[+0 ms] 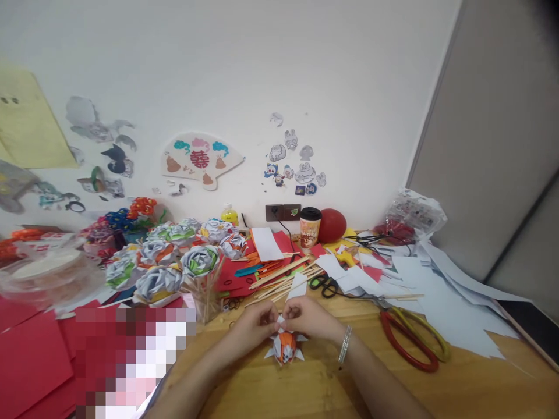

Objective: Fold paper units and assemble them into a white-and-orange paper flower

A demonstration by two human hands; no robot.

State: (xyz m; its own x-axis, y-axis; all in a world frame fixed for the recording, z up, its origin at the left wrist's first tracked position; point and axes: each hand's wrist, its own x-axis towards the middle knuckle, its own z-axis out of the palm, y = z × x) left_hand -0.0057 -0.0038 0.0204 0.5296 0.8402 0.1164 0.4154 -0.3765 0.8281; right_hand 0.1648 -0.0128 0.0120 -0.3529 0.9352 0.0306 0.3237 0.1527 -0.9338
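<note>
Head view, the only one. I'll take the coffee cup (310, 230) by the wall as ref. pt.

The paper flower (286, 346), orange & white w/ pointed white petals, sits well in front of the cup, a bit to its left, on the person's side of the table (253, 396). Left hand (257, 321) & right hand (305, 320) meet at its far edge, thumb & index of each drawn together on a white petal, w/ next to no gap at the tips; the other fingers are curled in. Can't tell exactly which fold each has. Two-handed pinch prob. b/c the paper's thin & light: one side steadies, the other works the fold. Forearms come in from both sides, so the flower's centred & easy to see.

Wooden sticks (283, 276) lie loose in front of the cup, to its left, prob. there for easy reach. Further left, a cluster of white paper flowers (159, 282), likely grouped to keep petals from getting crushed. Red sheets (32, 352) are far left of the cup, white sheets (449, 314) to its right, presumably sorted by colour, approx. Big scissors (390, 337) lie right & in front of the cup, handles toward the person, handy for the right hand.
</note>
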